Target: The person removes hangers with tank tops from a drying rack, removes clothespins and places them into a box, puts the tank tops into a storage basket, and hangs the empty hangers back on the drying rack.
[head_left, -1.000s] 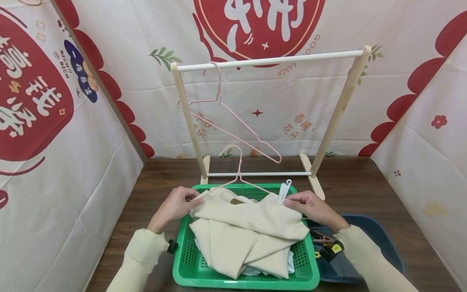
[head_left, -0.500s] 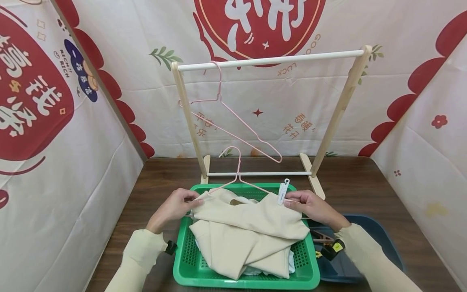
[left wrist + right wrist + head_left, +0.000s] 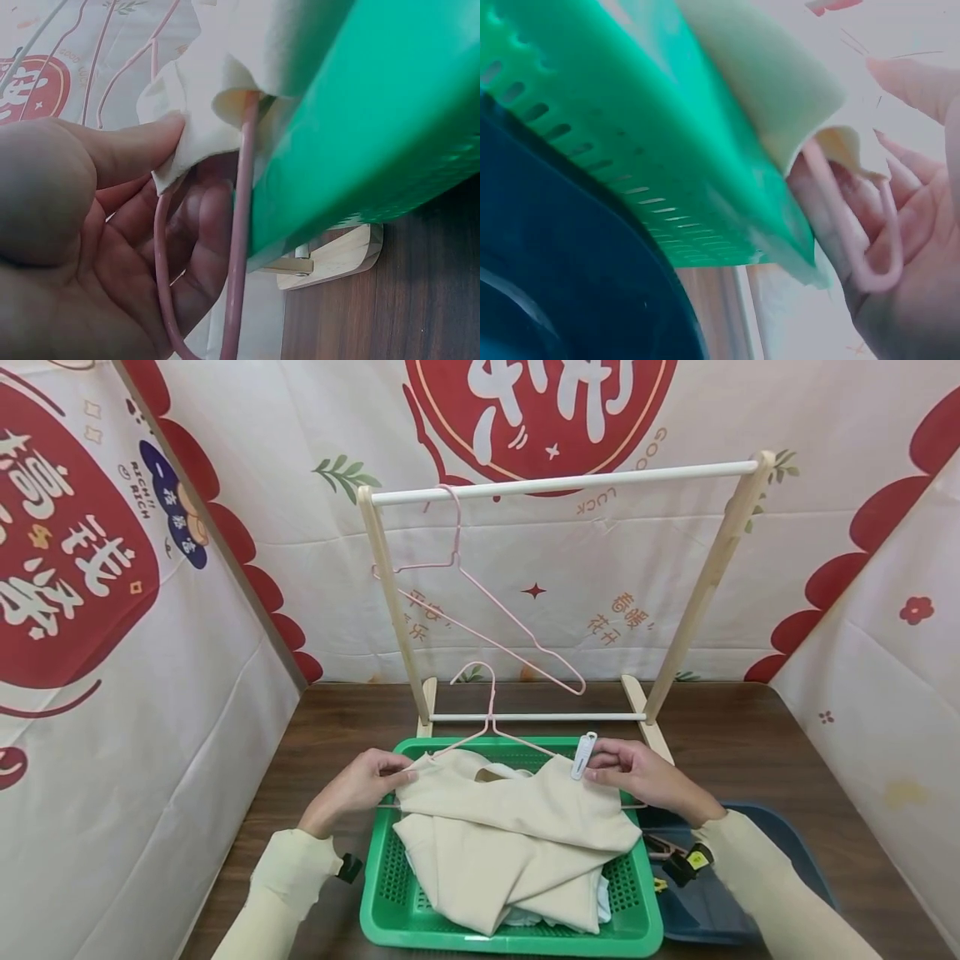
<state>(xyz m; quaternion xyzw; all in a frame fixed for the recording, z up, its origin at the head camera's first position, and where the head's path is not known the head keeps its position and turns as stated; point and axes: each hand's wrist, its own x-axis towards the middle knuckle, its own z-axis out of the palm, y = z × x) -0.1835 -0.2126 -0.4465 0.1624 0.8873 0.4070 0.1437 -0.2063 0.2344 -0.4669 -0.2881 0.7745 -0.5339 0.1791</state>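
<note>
Cloth on a hanger, gripped over the basket

The cloth [image 3: 517, 806] and hanger [image 3: 491, 727] are pinched by left hand [image 3: 360, 781] and right hand [image 3: 637, 774] above a green basket [image 3: 390, 893]; a rack [image 3: 562, 485] is stood behind on the table [image 3: 750, 727].

Two pink wire hangers are showing: one hanger [image 3: 480, 602] is hanging tilted from the top bar of the single wooden rack [image 3: 558, 485], and a second hanger [image 3: 491, 714] is sitting inside the one cream garment [image 3: 517, 827]. One white clip [image 3: 583, 755] is standing at that garment's shoulder. Two baskets are sitting on the one brown table [image 3: 750, 727]: one green basket [image 3: 390, 893] and one dark blue basket [image 3: 795, 852]. Two hands are showing, the left hand [image 3: 360, 781] and the right hand [image 3: 645, 777].
</note>
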